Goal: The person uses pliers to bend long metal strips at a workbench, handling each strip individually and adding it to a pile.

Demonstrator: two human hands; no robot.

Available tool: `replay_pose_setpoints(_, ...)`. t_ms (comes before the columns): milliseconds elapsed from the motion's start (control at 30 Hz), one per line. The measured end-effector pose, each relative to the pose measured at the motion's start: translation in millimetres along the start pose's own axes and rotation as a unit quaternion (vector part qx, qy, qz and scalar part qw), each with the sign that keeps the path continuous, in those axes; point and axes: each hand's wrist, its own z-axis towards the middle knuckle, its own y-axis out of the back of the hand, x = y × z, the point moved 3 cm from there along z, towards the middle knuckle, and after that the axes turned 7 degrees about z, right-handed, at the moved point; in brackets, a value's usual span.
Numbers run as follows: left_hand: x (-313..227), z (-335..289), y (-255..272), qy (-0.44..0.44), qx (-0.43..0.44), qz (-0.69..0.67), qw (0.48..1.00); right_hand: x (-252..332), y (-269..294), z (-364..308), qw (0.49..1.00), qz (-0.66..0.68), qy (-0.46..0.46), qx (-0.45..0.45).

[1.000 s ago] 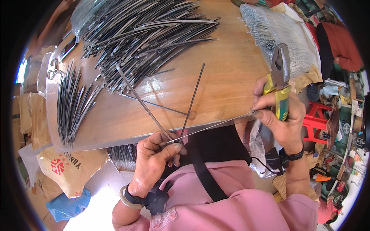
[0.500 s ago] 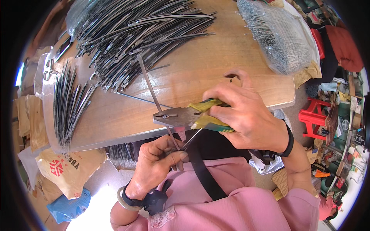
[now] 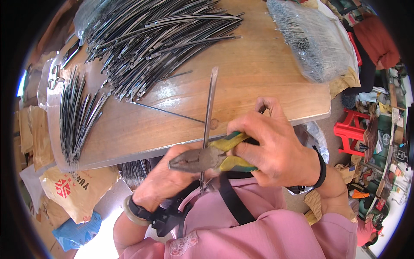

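My right hand (image 3: 276, 142) is closed round the yellow-green handles of a pair of pliers (image 3: 196, 159). The pliers' jaws point left and lie in front of my left hand (image 3: 166, 177). A thin, narrow metal strip (image 3: 210, 101) stands nearly upright there, its upper end over the table, and passes behind the pliers. My left fingers are closed at the strip's lower part, though the jaws hide much of them. Thin wire ends show faintly near the strip's bottom end, blurred.
A large heap of dark metal strips (image 3: 142, 47) covers the wooden table's (image 3: 258, 56) far left, with a smaller bundle (image 3: 77, 116) beside it. A plastic bag of thin wires (image 3: 312, 43) lies at the far right. A red stool (image 3: 351, 131) stands right of the table.
The strip has swung from leaning left to nearly upright and shifted right. The pliers have dropped lower, their jaws off their earlier place on the strip. My left hand has moved up and left.
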Motion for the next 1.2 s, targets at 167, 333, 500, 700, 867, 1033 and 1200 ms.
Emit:
replay_pose_setpoints(167,10.1,-5.8,-26.5,0.222,0.005,-0.534,0.816,-3.3,5.2,-2.8,0.996,-0.068,0.024,-0.056)
replay_pose_setpoints(333,-1.4,-10.5,-28.4,0.115,-0.088,-0.531,0.835,-13.3,10.3,-43.3,0.988,0.025,-0.133,-0.069)
replay_pose_setpoints(500,-9.4,-17.9,-26.2,0.042,-0.164,-0.372,0.913,-7.3,-1.2,-54.9,0.969,0.176,-0.171,0.006)
replay_pose_setpoints(700,-6.9,-19.7,-26.6,0.024,-0.215,-0.292,0.932,-2.3,-9.6,-41.0,0.974,0.147,-0.150,0.081)
replay_pose_setpoints(867,7.4,-12.4,-19.7,0.052,-0.240,-0.245,0.938,-1.2,-20.9,-34.0,0.988,0.065,-0.104,0.097)
replay_pose_setpoints(1033,11.3,-27.8,0.7,0.077,-0.292,-0.276,0.913,3.3,-26.0,-6.7,0.993,0.042,-0.061,0.094)
replay_pose_setpoints(1200,34.3,-64.5,38.9,0.096,-0.317,-0.219,0.918,-8.7,6.2,3.7,0.995,0.076,-0.062,0.035)
